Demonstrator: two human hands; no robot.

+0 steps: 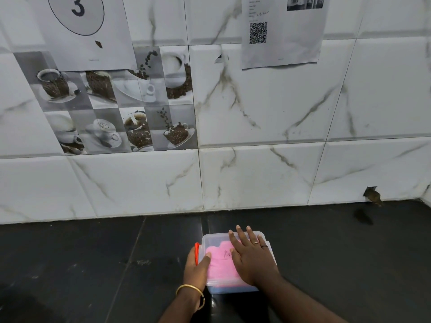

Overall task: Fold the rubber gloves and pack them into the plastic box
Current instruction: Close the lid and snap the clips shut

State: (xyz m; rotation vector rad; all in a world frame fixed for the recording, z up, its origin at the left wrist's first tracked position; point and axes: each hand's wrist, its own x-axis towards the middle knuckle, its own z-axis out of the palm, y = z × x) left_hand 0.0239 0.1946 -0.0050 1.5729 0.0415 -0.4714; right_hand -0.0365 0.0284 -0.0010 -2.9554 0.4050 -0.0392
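A clear plastic box (pixel 213 238) sits on the black counter near its front middle. Folded pink rubber gloves (pixel 220 266) lie inside it, seen through a clear lid. My right hand (pixel 251 257) lies flat on top of the box with straight, spread fingers, pressing down. My left hand (pixel 197 268) grips the box's left side at a red clip (pixel 197 251), thumb on top over the pink gloves.
The black tiled counter (pixel 93 264) stretches left and right of the box. A white marble-tiled wall (pixel 256 178) rises just behind it, with paper sheets (pixel 282 31) stuck high up. A small broken hole (pixel 372 194) shows in the wall at right.
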